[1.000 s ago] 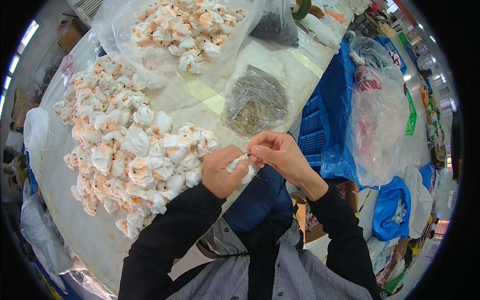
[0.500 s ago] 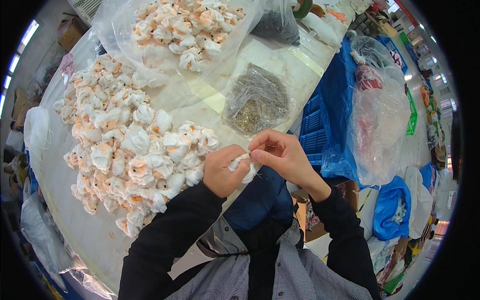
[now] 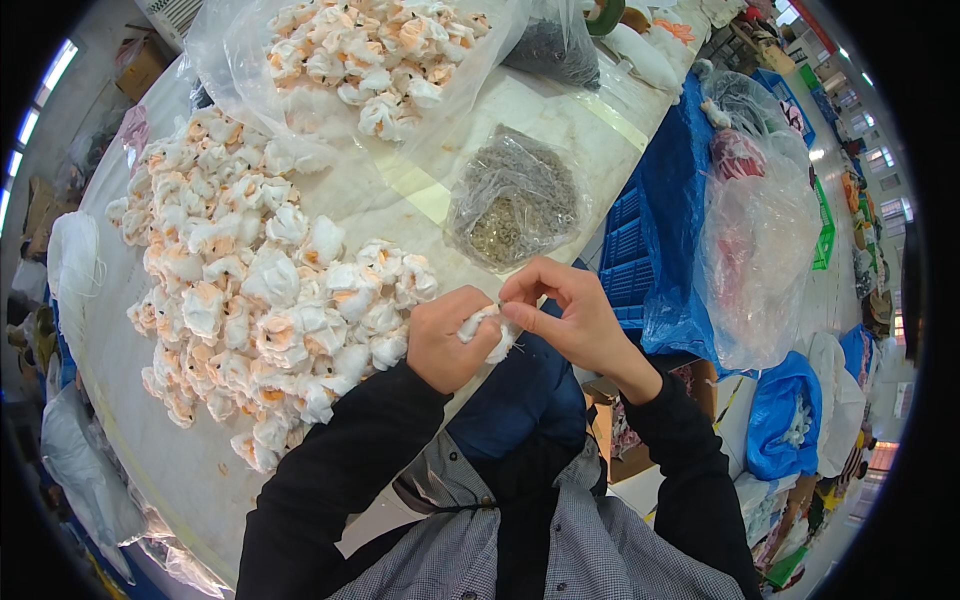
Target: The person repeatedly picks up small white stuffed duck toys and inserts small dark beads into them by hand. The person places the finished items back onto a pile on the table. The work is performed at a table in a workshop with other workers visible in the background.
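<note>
My left hand (image 3: pixel 443 340) is closed around a small white stuffed plush piece (image 3: pixel 506 338), held over the table's near edge. My right hand (image 3: pixel 568 315) pinches at the top of that piece with thumb and forefinger. A tiny dark bit shows between the fingertips, too small to name. Just left of my hands spreads a big pile of similar white and peach plush pieces (image 3: pixel 270 290), many with small dark spots. Beyond my right hand lies an open clear plastic bag (image 3: pixel 515 195) of tiny greyish parts.
More plush pieces spill from a large clear bag (image 3: pixel 235 60) at the far side of the pale table (image 3: pixel 400 215). Near it sits a bag of dark grains (image 3: pixel 555 55). Right of the table stand blue crates (image 3: pixel 622 235), blue sheeting and a filled clear bag (image 3: pixel 760 240).
Both hands stay in nearly the same place on the plush piece. The right fingers have shifted very slightly at its top.
</note>
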The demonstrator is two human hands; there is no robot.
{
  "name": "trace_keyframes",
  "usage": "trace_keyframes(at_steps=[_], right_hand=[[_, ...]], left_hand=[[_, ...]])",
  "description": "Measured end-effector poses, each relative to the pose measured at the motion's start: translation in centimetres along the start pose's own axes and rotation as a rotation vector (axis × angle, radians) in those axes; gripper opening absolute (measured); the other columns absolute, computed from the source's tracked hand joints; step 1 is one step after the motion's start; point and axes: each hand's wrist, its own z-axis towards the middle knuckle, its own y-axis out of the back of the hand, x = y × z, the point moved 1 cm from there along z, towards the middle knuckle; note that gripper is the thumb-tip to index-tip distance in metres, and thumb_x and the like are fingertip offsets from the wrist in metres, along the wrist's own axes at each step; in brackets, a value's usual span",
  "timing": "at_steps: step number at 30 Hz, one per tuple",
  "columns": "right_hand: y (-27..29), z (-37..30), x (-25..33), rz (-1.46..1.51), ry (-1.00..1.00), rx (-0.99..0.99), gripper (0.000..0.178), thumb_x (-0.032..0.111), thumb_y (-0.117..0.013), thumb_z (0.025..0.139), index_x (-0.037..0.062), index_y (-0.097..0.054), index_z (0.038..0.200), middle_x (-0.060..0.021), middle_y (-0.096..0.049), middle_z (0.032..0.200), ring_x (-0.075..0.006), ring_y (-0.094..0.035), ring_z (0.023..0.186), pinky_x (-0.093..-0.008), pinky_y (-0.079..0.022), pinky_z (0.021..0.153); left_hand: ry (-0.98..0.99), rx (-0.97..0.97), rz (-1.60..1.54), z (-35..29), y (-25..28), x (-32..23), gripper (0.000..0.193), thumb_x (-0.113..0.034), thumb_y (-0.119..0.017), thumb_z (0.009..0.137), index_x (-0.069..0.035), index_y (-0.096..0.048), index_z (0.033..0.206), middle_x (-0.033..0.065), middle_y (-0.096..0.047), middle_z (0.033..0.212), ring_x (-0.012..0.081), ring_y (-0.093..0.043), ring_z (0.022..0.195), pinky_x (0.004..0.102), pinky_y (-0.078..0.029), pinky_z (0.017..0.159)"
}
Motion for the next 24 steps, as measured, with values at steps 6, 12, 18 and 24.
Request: trace_keyframes(at_steps=[6,12,18,24], right_hand=[[0.6,-0.4,0.8,-0.092,-0.029,0.056,0.013,0.008,-0.075,0.097,-0.0035,-0.07,0.103,-0.004,-0.07,0.093,-0.0088,-0.065,0.083,-0.0256,-0.054,0.076],[0.8,-0.3,1.7,-0.24,0.012,0.11,0.009,0.004,-0.074,0.094,-0.0014,-0.07,0.099,-0.0071,-0.068,0.084,-0.0123,-0.067,0.076,-0.0276,-0.053,0.071],[0.5,-0.4,1.4,-0.209,0.002,0.125,0.011,0.005,-0.072,0.092,0.0023,-0.062,0.092,-0.0143,-0.065,0.078,-0.027,-0.067,0.071,-0.036,-0.051,0.065],[0.9,-1.4,0.0,-0.382,0.055,0.107,0.011,0.008,-0.073,0.093,0.0037,-0.064,0.096,-0.0141,-0.068,0.085,-0.0304,-0.069,0.08,-0.0384,-0.053,0.07]], left_hand=[[-0.014,0.02,0.01,0.0,0.0,-0.2,0.007,-0.008,-0.07,0.086,-0.002,-0.069,0.088,0.0146,-0.066,0.081,0.0338,-0.067,0.07,0.0392,-0.053,0.064],[-0.035,0.078,0.015,-0.2,-0.2,0.4,0.007,-0.008,-0.07,0.086,-0.003,-0.069,0.091,0.0152,-0.067,0.084,0.0365,-0.067,0.074,0.0403,-0.053,0.065],[-0.092,0.15,0.162,-0.1,-0.5,0.5,0.01,-0.012,-0.072,0.086,-0.004,-0.068,0.091,0.016,-0.066,0.084,0.0402,-0.067,0.078,0.0454,-0.054,0.066],[-0.152,0.171,0.228,-0.1,-1.1,0.8,0.009,-0.012,-0.072,0.085,-0.006,-0.066,0.087,0.0148,-0.064,0.08,0.0399,-0.065,0.073,0.0472,-0.051,0.061]])
